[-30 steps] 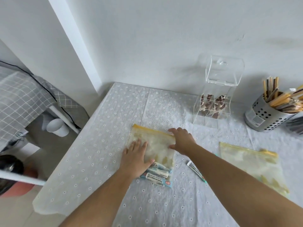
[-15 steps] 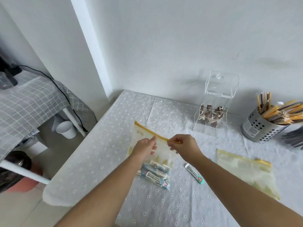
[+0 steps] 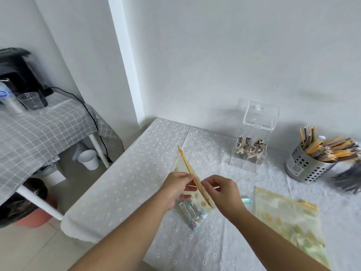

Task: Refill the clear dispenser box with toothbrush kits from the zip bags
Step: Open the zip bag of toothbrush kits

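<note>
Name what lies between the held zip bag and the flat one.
One loose packet, teal end showing past the right hand that pinches the zip bag; head view.

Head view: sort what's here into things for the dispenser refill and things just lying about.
For the job: held zip bag, pinched by left hand and right hand; second zip bag; clear dispenser box; loose kit.
Lying about: metal holder of sticks; white cup; clear cup.
</note>
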{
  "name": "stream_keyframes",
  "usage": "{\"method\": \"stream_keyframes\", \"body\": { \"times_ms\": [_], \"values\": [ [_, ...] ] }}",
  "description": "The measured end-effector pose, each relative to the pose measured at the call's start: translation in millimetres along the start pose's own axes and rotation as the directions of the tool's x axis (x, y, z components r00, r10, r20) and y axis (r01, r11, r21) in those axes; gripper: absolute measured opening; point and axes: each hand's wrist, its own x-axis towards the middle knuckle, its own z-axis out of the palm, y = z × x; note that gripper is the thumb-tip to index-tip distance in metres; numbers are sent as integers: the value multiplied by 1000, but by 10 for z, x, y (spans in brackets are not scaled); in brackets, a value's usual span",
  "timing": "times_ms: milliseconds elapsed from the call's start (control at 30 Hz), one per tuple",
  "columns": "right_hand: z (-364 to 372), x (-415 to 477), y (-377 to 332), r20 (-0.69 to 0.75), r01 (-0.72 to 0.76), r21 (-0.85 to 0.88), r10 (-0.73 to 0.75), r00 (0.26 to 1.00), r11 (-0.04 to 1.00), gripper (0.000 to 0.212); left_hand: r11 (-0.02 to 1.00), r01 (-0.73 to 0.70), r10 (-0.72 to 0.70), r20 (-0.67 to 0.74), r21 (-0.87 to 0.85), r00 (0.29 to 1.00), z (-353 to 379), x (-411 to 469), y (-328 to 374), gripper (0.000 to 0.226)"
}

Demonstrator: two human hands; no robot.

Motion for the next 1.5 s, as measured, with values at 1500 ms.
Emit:
{"method": "stream_keyframes", "body": {
  "times_ms": [1500],
  "values": [
    [-56,278,45,315,-204,226,127,941,952,15,965,-186,167,113,184,979,13,-75,50,23]
  ]
}}
